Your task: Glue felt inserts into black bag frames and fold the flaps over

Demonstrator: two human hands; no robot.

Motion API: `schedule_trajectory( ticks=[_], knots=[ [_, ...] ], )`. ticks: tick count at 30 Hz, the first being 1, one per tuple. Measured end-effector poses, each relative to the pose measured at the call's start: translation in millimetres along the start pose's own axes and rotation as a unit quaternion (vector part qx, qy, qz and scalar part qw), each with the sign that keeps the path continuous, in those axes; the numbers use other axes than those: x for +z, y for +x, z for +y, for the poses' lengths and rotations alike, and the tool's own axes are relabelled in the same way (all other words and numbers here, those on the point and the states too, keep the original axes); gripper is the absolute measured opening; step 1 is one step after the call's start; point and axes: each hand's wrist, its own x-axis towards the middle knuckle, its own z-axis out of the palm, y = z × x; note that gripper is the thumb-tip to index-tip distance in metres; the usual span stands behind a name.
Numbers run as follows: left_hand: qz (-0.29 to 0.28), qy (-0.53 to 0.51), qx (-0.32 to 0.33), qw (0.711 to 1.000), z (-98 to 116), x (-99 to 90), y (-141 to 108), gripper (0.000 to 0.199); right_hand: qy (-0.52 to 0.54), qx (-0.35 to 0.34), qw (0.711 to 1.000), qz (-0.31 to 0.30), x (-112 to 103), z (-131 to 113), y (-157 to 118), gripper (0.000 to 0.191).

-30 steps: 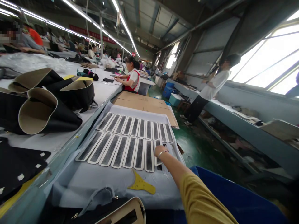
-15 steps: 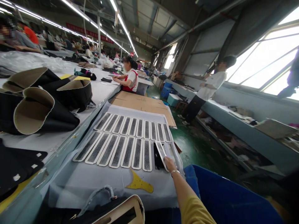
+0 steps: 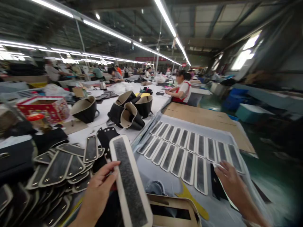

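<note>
The white-edged panel point(image 3: 131, 183) stands out nearest me, raised at a slant with its dark middle facing up, over the front of the workspace. The left hand point(image 3: 99, 192) has it pinched by one long edge only, thumb and fingers closed there, the opposite edge unsupported. Should that pinch slacken, I'd expect the panel to twist and drop on the beige-rimmed bag point(image 3: 175, 197) below. Its lower corner overlaps that rim from where I stand; I can't tell if they touch, but a careless swing might snag it.

Just left of the left hand is a loose heap of studded panels point(image 3: 56, 167), overlapping at odd angles. A bump from the forearm could send some sliding. The yellow piece point(image 3: 196, 201) lies just beside the nearest row and might catch on something dragged past.

The right hand point(image 3: 229, 179) is over a pale-edged piece beside a black piece point(image 3: 216, 186), fingers bent; whether it really grips anything, I can't tell. If it pulls sideways, neighbouring panels might be pushed out of line, because the rows of panels point(image 3: 184, 164) sit so tightly on the pale cloth point(image 3: 227, 134). A tug on that cloth could shift them all.

Beyond, the cardboard point(image 3: 208, 119) and a worker in a red apron point(image 3: 182, 90) look too far off to interfere.
</note>
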Motion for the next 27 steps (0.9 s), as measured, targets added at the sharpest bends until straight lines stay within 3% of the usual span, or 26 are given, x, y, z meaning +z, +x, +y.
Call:
schedule_trajectory(
  ticks=[2,5,8,10,13,15,17,19,21,23,24,27],
  knots=[
    [-0.031,0.005,0.002,0.999,4,2.7,-4,0.046,-0.067,-0.137,0.981,-0.118,18,-55,-39,0.058],
    [-0.035,0.024,0.033,0.999,5,16.8,-9,0.039,-0.123,-0.248,0.927,-0.254,44,-124,-112,0.067],
    [-0.041,0.058,0.076,0.995,5,23.9,-19,0.032,-0.219,-0.333,0.862,-0.312,83,-155,-167,0.095],
    [-0.047,0.074,0.101,0.991,7,25.3,-26,0.028,-0.237,-0.364,0.849,-0.300,110,-158,-184,0.103],
    [-0.101,0.044,0.138,0.984,18,26.6,-37,0.029,-0.211,-0.390,0.860,-0.254,132,-157,-183,0.093],
    [-0.176,0.000,0.197,0.964,31,23.6,-42,0.040,-0.171,-0.391,0.869,-0.252,129,-161,-169,0.087],
    [-0.209,-0.011,0.294,0.933,44,14.2,-39,0.057,-0.137,-0.369,0.873,-0.288,114,-167,-148,0.085],
    [-0.137,0.057,0.405,0.902,56,0.1,-28,0.072,-0.112,-0.333,0.874,-0.336,94,-170,-128,0.084],
    [-0.024,0.169,0.451,0.876,63,-12.7,-10,0.082,-0.082,-0.310,0.869,-0.377,76,-170,-113,0.084],
    [-0.007,0.252,0.419,0.872,62,-19.0,11,0.091,-0.062,-0.313,0.857,-0.405,63,-167,-106,0.086],
    [-0.044,0.269,0.390,0.880,59,-19.3,20,0.095,-0.060,-0.323,0.849,-0.413,59,-165,-105,0.087],
    [-0.268,0.239,0.253,0.898,45,-12.0,39,0.082,-0.088,-0.361,0.828,-0.419,55,-159,-107,0.088]
  ],
)
